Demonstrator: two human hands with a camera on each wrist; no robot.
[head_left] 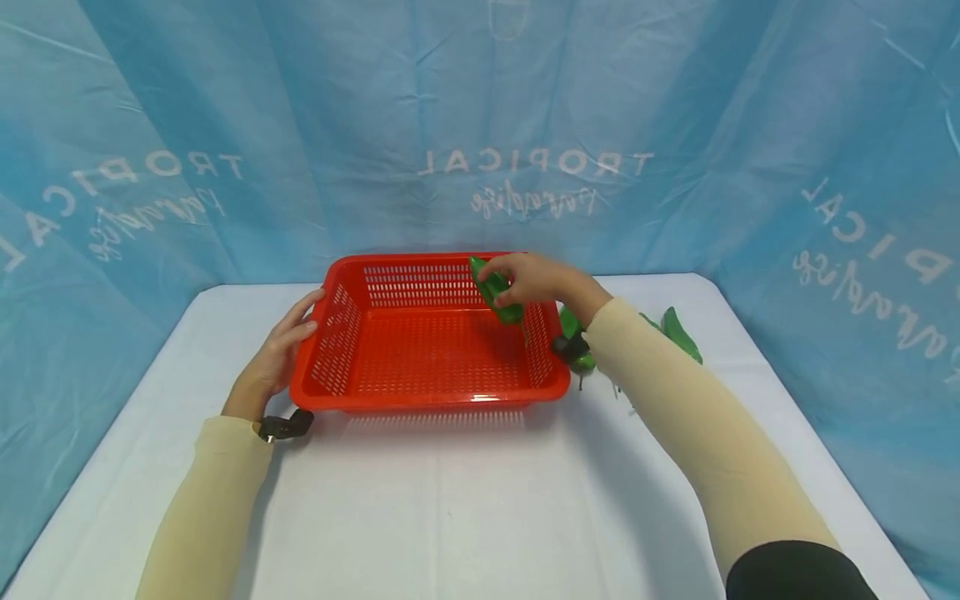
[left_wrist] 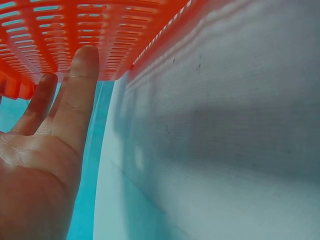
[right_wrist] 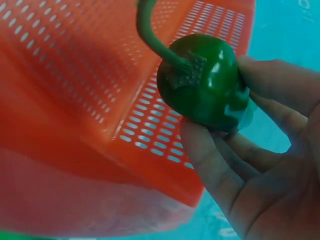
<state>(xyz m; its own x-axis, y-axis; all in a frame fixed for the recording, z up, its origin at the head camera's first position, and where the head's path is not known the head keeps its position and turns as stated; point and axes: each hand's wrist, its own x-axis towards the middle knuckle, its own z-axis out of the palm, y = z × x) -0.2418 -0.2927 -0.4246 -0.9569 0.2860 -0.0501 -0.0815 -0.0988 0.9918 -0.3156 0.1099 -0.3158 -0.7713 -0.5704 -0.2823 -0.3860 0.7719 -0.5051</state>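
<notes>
Head: our unclenched left hand (head_left: 281, 346) touches one rectangular red plastic basket (head_left: 442, 402); our right hand (head_left: 534, 279) pinches one glossy green pepper (head_left: 491, 289) over its right end. At least three more peppers (head_left: 681, 337) lie rightward; white tablecloth (head_left: 450, 500) spreads in front. Left wrist: our fingers (left_wrist: 77, 95) stretch straight. Right wrist: fingertips (right_wrist: 194, 137) grip the pepper.

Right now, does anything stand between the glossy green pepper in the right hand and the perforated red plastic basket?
Nothing visible does. In the head view, the glossy green pepper, pinched in the right hand, appears over the perforated red plastic basket, with no other object between them.
</notes>
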